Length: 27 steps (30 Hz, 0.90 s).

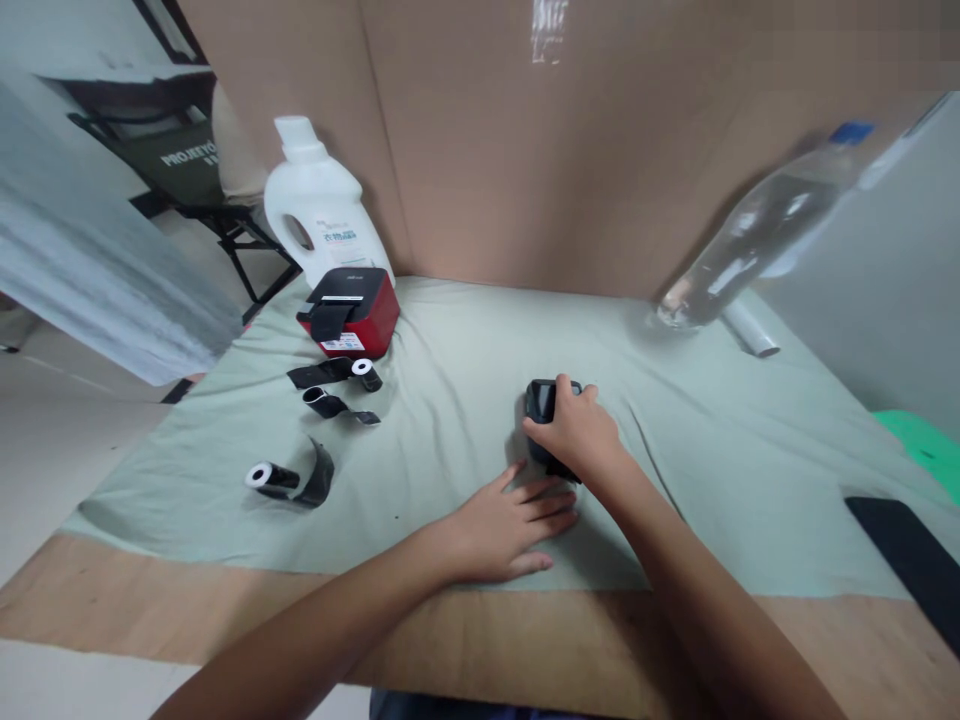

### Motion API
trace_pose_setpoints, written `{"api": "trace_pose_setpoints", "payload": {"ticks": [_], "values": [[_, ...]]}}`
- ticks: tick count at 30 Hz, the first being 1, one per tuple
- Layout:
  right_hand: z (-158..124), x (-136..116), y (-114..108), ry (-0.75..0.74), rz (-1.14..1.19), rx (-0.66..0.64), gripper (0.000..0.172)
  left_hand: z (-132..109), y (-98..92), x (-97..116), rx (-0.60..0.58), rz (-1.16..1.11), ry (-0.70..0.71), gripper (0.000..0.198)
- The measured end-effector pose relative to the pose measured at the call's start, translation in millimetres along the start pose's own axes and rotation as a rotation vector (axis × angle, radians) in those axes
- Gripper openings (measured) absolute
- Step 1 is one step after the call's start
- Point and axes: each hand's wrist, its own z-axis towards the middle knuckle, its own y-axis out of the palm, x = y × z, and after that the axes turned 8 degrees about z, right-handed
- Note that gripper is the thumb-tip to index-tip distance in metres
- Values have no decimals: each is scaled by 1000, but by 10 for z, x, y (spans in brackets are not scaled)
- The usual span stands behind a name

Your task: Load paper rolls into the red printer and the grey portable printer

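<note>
Because the right hand (581, 432) is closing around a small black device (539, 402) with a glossy panel, only its far left end and a little of its near end are showing. The thumb is lying along the left side while the fingers are bending over the far edge, a grasp that is probably serving to steady it from above. Whether the device is resting on the pale green cloth (465, 345) or hanging just over it, I cannot tell.

Just nearer the body, the left hand (499, 530) is lying palm down with its fingers spread wide, holding nothing visible. Its fingertips are pointing towards the device's near end, perhaps to brace or flatten the cloth; whether they are touching the device is unclear.

Well left of the left hand, a black-wound roll (274, 477) is trailing a curled strip. Farther out beyond that hand, a smaller roll (366, 375) is sitting near a red-and-black label printer (382, 320), seemingly grouped as related supplies. Behind the printer, a white handled jug (322, 205) is standing, and beyond the right hand a blue-capped clear bottle (757, 235) is standing near the brown panel (517, 160), perhaps propping it.
</note>
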Motion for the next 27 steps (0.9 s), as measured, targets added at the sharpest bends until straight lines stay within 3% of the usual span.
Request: {"api": "trace_pose_setpoints", "payload": {"ticks": [4, 8, 10, 13, 16, 20, 27], "values": [[12, 216, -159, -51, 116, -20, 77, 7, -134, -71, 81, -118, -5, 32], [197, 648, -85, -318, 358, -13, 63, 149, -266, -322, 243, -61, -472, 30], [279, 820, 77, -433, 502, 5, 57, 277, -286, -470, 195, 113, -612, 35], [311, 941, 334, -469, 690, 73, 58, 437, -221, -583, 84, 284, -616, 47], [284, 964, 488, -448, 805, 133, 60, 462, -78, -522, 116, 345, -626, 47], [281, 985, 566, -443, 872, 185, 64, 368, 59, -406, 178, 376, -604, 45], [272, 995, 601, -376, 886, 213, 62, 391, 62, -475, 161, 389, -608, 47]]}}
